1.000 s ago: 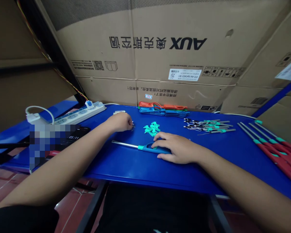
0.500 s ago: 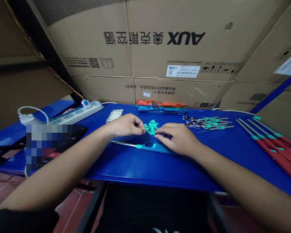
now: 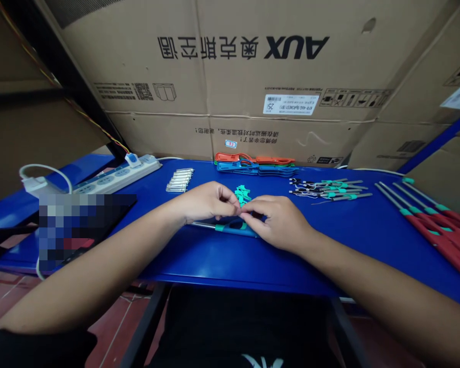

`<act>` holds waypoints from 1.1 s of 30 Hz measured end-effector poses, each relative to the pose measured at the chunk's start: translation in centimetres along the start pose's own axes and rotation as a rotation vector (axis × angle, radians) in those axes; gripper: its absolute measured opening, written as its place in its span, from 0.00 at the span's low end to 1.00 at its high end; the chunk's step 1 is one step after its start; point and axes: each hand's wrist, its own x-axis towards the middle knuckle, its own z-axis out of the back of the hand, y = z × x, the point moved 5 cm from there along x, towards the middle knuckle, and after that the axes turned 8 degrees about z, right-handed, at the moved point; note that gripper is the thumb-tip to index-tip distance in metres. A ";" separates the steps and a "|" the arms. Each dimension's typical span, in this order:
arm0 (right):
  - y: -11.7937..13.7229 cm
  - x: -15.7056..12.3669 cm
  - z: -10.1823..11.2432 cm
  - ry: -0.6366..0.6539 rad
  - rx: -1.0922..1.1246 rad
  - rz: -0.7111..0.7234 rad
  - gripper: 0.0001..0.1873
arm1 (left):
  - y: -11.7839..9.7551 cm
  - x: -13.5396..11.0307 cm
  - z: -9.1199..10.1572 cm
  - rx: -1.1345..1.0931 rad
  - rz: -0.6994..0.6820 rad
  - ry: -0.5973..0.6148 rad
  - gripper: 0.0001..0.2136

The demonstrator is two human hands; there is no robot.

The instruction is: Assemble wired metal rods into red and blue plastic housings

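Observation:
My left hand (image 3: 214, 201) and my right hand (image 3: 278, 220) meet fingertip to fingertip above the middle of the table. Both are closed in a pinch. Whatever lies between the fingertips is too small and covered to name. Just behind them is a small pile of turquoise plastic pieces (image 3: 242, 193). Below the hands lies a blue long-necked lighter (image 3: 235, 230) with a metal tube pointing left; my right hand hides its far end.
Small clear-and-metal cylinders (image 3: 180, 180) lie at the back left, orange and blue lighter shells (image 3: 256, 166) at the back. Wired metal tubes (image 3: 335, 190) and red long-necked lighters (image 3: 440, 225) are on the right. A power strip (image 3: 117, 175) stands left, against the cardboard (image 3: 176, 117) side.
My hands have come together, the left moving right, so their fingertips now touch. The view has shifted slightly. The lighter is now more covered by my hands.

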 end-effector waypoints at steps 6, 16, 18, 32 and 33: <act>-0.4 0.0 1.4 0.020 0.010 0.025 0.08 | -0.2 0.0 -0.5 0.012 -0.158 -0.032 0.13; -3.8 -2.0 2.9 0.561 0.070 0.128 0.10 | -1.1 -0.8 -5.2 0.760 -0.553 -0.112 0.18; -4.1 -2.1 2.7 0.612 0.055 0.135 0.10 | -0.7 -0.6 -4.9 0.826 -0.497 -0.095 0.16; -2.6 -1.9 2.2 0.590 -0.170 0.295 0.12 | -0.2 -0.8 -2.8 0.807 -0.421 -0.075 0.14; -2.5 -1.8 2.2 0.599 -0.196 0.300 0.12 | -0.2 -0.8 -2.8 0.804 -0.417 -0.072 0.14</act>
